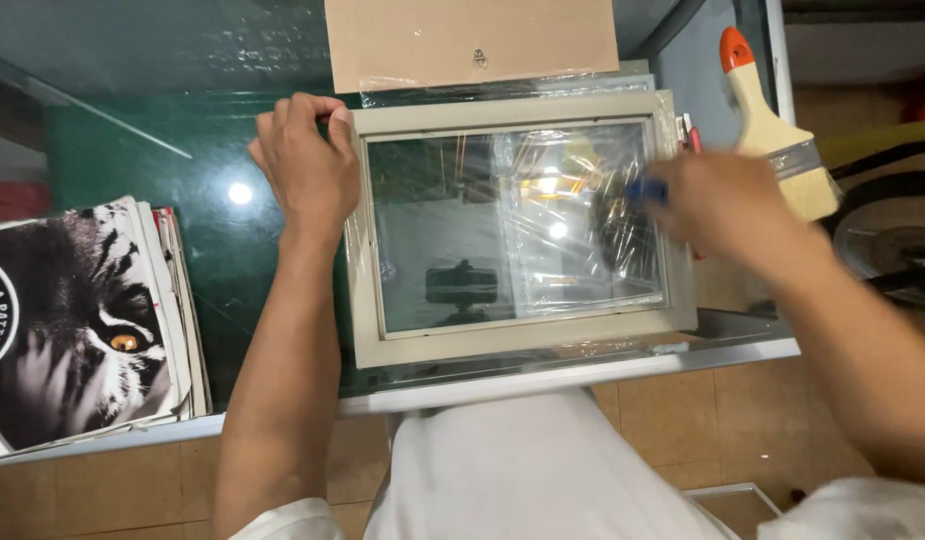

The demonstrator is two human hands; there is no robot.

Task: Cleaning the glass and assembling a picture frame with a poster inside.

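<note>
Below, tan floor tiles (pixel 683 420) run under the edge of a green glass-topped tabletop (pixel 213 250). On its near left lies a stack of prints (pixel 83 320), the top one a tiger's face. At the centre rests a pale picture frame (pixel 523 225) with glass and crinkled plastic film. The left hand (pixel 305 165) clasps its upper left corner; the right hand (pixel 723 200), blurred, closes its grip on a small blue-handled tool (pixel 648 190) over the glass. Farther off lie a brown backing board (pixel 473 40) and a paintbrush (pixel 778 125).
</note>
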